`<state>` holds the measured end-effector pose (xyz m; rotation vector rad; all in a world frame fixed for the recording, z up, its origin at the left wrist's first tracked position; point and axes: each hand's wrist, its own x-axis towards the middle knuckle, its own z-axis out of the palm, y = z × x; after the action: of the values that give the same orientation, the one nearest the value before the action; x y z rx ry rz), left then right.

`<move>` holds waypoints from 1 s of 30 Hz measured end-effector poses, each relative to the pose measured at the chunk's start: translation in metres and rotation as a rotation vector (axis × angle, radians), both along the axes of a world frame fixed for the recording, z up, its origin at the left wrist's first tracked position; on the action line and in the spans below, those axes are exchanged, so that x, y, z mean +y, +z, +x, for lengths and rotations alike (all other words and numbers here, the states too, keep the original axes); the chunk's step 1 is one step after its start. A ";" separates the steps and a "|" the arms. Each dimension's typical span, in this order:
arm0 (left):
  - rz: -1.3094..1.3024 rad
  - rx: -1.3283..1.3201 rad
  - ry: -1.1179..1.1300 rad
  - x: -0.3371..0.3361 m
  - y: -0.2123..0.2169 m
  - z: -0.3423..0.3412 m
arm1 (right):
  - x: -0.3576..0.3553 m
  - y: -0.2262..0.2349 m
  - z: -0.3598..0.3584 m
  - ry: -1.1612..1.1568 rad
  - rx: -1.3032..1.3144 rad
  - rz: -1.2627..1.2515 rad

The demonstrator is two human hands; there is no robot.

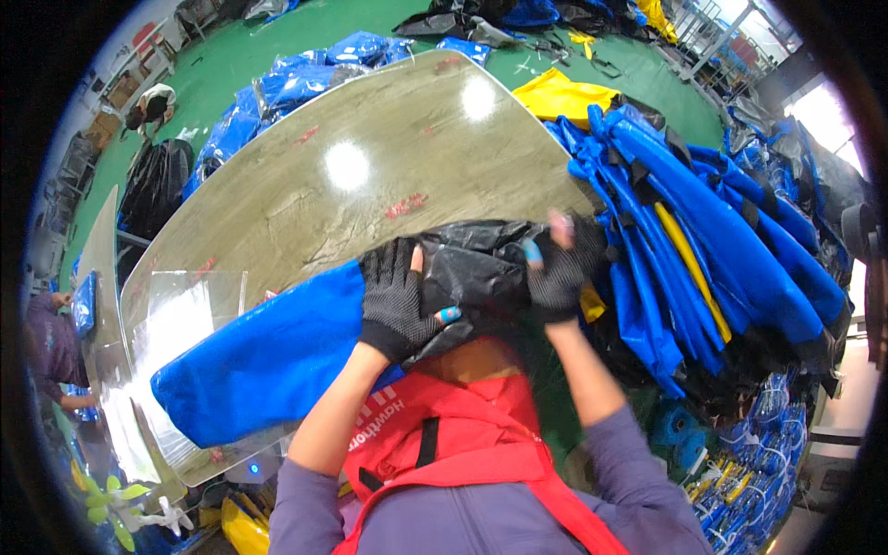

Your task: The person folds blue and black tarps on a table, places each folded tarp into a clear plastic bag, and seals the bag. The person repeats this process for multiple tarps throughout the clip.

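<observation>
1. Left hand, gloved, centre of frame: fingers extended, palm down on the blue-and-black bag.
2. Right hand, gloved, right of centre: blurred, at the bag's black end; cannot tell whether it grips.
3. Bag lies on the table, lower left to centre.
4. Bag pile, mostly blue: right of frame, beside table.

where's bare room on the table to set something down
The broad middle of the tabletop is bare, between the blue-and-black material nearer you, the clear sheet at left and blue packages beyond the far edge. Crowded: the right, heaped with blue bundles, and the near side, where the left hand and right hand are.
</observation>
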<state>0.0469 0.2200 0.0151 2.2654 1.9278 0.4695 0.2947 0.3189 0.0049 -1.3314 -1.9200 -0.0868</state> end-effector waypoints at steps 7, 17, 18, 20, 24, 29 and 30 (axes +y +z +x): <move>0.004 -0.035 -0.097 0.011 0.007 0.009 | -0.071 0.059 -0.025 0.277 1.410 -0.804; -0.854 -0.128 -0.556 -0.087 0.076 -0.036 | -0.100 0.059 -0.146 0.734 -0.266 -0.341; -0.816 -0.427 -0.488 -0.099 0.090 -0.056 | -0.106 0.054 -0.150 0.622 -0.409 -0.107; -0.201 -0.747 -0.256 -0.109 0.100 -0.085 | -0.112 0.050 -0.147 0.726 -0.358 -0.291; -0.071 0.087 0.055 -0.091 0.050 -0.105 | -0.109 0.052 -0.152 0.856 -0.493 -0.371; -0.067 0.122 0.039 -0.088 -0.015 -0.124 | -0.093 0.050 -0.188 0.877 -0.242 -0.131; -0.011 0.204 -0.021 -0.101 -0.015 -0.135 | -0.092 0.049 -0.193 0.826 -0.316 -0.209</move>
<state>-0.0878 0.1193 0.0003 2.4070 1.9885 0.2318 0.1013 0.2271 0.0535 -0.5702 -2.6644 0.3401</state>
